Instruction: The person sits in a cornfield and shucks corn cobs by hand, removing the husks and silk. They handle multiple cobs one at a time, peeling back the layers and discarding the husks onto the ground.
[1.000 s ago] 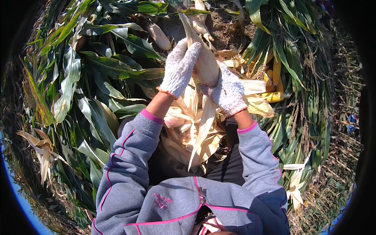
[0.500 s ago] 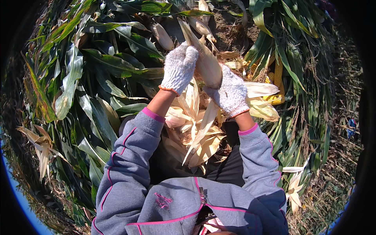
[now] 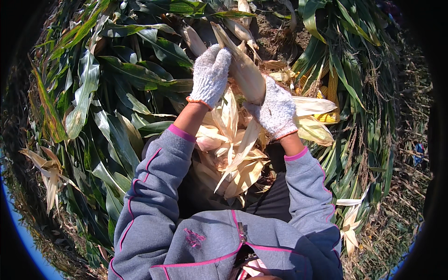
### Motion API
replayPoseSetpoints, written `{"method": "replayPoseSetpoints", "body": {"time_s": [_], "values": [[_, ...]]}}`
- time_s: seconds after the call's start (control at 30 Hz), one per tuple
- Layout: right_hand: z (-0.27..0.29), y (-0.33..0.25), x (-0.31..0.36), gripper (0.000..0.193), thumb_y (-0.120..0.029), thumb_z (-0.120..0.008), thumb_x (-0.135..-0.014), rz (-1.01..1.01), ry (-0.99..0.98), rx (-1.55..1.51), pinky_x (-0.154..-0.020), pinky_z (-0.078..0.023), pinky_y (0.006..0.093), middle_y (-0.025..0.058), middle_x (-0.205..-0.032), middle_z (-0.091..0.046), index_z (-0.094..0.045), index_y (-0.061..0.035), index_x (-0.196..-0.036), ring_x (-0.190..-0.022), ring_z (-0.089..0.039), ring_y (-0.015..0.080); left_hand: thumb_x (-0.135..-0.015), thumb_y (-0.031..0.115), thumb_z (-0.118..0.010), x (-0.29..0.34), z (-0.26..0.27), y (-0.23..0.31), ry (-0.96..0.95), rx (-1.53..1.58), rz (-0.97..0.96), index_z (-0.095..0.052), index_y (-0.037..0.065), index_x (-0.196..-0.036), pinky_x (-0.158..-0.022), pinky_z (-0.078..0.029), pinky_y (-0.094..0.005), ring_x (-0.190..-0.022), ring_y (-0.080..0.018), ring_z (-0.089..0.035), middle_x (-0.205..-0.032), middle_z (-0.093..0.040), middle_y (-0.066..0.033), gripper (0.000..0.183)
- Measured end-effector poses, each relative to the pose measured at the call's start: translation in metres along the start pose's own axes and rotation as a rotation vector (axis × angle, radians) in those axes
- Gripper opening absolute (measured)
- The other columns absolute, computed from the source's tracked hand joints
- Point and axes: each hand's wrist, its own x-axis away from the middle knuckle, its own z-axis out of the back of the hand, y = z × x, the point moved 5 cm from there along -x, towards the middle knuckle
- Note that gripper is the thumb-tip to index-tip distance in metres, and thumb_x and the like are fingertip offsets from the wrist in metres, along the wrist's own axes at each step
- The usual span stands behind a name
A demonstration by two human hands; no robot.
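An ear of corn in its pale, dry husk (image 3: 245,72) is held between my two hands, its pointed tip up and to the left. My left hand (image 3: 211,74), in a white knit glove, is closed on the husk near the upper part of the ear. My right hand (image 3: 274,107), gloved the same way, wraps round the thick lower end. Below the ear, a heap of stripped husks (image 3: 233,163) lies between my legs. Bare yellow corn cobs (image 3: 332,91) lie just right of my right hand, partly under loose husk leaves.
More unhusked ears (image 3: 193,39) lie beyond my left hand, near a patch of brown soil (image 3: 275,42). Green corn stalks and leaves (image 3: 140,79) spread over the left side, and another bank of stalks (image 3: 368,116) stands at the right. An opened husk (image 3: 49,172) lies far left.
My left hand has shifted slightly up and to the left along the ear's husk. My right hand keeps its grip on the lower end, almost unmoved.
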Motion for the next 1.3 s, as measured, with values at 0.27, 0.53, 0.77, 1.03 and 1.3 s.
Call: {"method": "replayPoseSetpoints", "body": {"time_s": [0.27,0.53,0.77,1.03,1.3], "values": [[0.003,-0.001,0.001,0.071,-0.031,-0.082,-0.063,-0.008,-0.003,-0.021,-0.086,-0.049,0.0431,0.0171,-0.101,-0.065,-0.053,-0.0082,-0.124,-0.094,-0.063,0.0358,-0.091,0.021,-0.054,0.0,-0.004,-0.013,0.02,0.195,0.096,-0.064,-0.001,-0.09,-0.062,-0.045,-0.0338,-0.064,-0.0173,-0.056,-0.073,-0.063,-0.0118,0.025],[0.002,-0.003,0.0,0.071,-0.031,-0.082,-0.065,-0.039,-0.052,-0.022,-0.087,-0.048,0.0436,0.0174,-0.105,-0.065,-0.052,-0.0073,-0.124,-0.096,-0.062,0.0359,-0.089,0.02,-0.058,-0.004,0.001,-0.008,0.038,0.158,0.051,-0.066,-0.001,-0.091,-0.065,-0.048,-0.0305,-0.067,-0.015,-0.059,-0.075,-0.065,-0.0098,0.023],[-0.003,0.006,0.004,0.074,-0.031,-0.082,-0.065,-0.074,-0.089,-0.074,-0.089,-0.048,0.0439,0.018,-0.108,-0.064,-0.05,-0.0087,-0.128,-0.098,-0.062,0.0369,-0.09,0.015,-0.059,0.0,-0.002,-0.016,-0.025,0.475,0.224,-0.068,0.0,-0.091,-0.063,-0.047,-0.025,-0.069,-0.0073,-0.055,-0.078,-0.063,0.0,0.017],[-0.003,0.005,0.001,0.077,-0.034,-0.082,-0.067,-0.134,-0.16,-0.074,-0.087,-0.05,0.0443,0.0197,-0.11,-0.063,-0.047,-0.0084,-0.131,-0.1,-0.061,0.0377,-0.091,0.019,-0.063,-0.002,-0.005,-0.008,-0.06,0.755,0.295,-0.066,0.005,-0.105,-0.059,-0.048,-0.0232,-0.071,-0.0075,-0.058,-0.085,-0.065,-0.0009,0.021],[-0.005,0.004,0.003,0.075,-0.033,-0.082,-0.065,-0.073,-0.121,-0.079,-0.086,-0.049,0.044,0.0187,-0.109,-0.063,-0.05,-0.0086,-0.128,-0.098,-0.062,0.0376,-0.092,0.024,-0.062,-0.002,0.002,-0.005,0.03,0.64,0.277,-0.068,0.006,-0.103,-0.057,-0.047,-0.0229,-0.07,-0.0073,-0.058,-0.085,-0.064,0.0001,0.022]]}}
